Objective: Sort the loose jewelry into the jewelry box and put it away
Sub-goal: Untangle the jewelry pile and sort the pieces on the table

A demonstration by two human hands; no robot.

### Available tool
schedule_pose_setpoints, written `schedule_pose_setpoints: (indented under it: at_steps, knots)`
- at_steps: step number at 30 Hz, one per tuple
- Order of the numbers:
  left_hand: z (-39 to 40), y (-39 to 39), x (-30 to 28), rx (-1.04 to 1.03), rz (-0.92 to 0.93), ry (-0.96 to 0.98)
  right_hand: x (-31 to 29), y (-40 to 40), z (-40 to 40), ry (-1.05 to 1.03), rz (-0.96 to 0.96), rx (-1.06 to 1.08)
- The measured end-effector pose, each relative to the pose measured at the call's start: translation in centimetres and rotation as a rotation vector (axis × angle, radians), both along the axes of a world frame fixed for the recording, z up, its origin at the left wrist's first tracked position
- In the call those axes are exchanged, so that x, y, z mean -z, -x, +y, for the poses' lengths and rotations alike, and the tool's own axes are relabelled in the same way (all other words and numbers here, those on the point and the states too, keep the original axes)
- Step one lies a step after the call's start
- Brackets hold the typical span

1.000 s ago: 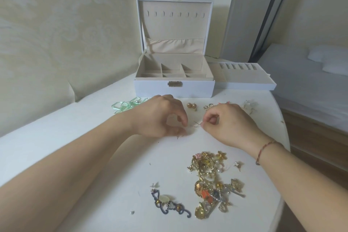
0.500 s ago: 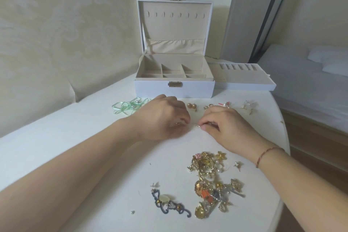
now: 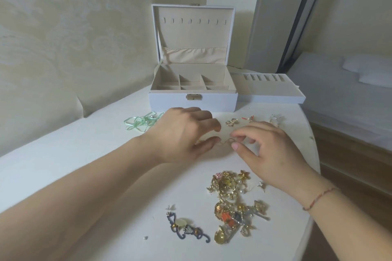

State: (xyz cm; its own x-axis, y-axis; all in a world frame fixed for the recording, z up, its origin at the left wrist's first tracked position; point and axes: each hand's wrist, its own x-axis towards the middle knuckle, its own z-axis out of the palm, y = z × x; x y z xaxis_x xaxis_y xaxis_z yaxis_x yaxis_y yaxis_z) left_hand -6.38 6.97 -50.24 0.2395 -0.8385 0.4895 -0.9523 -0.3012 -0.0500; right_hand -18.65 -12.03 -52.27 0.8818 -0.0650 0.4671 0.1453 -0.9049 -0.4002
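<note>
- I see a thin gold wire piece (image 3: 226, 141) low over the table (image 3: 84, 154), pinched at its two ends by my left hand (image 3: 182, 135) and right hand (image 3: 269, 154), thumb against fingers on each.
- Just behind it lie two small gold rings (image 3: 231, 122), with red-tipped bits (image 3: 248, 118) and a pale clear piece (image 3: 275, 119) to their right.
- The white jewelry box (image 3: 192, 101) stands open beyond them; its removable tray (image 3: 271, 96) sits touching its right side.
- A mint ribbon (image 3: 141, 122) lies left of my left hand.
- Nearest me sit the tangled gold jewelry heap (image 3: 235, 203) and a dark blue chain piece (image 3: 186, 229).
</note>
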Motion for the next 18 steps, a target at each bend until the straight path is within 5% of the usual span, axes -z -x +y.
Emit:
schedule_pose_setpoints:
  at_steps: [6, 18]
  knots:
    - [0.2, 5.4, 1.5, -0.171, 0.469, 0.179, 0.7, 2.7, 0.4, 0.076, -0.04, 0.053]
    - [1.7, 6.0, 2.4, 0.123, 0.433, -0.098, 2.1, 5.4, 0.0, -0.071, -0.094, -0.161]
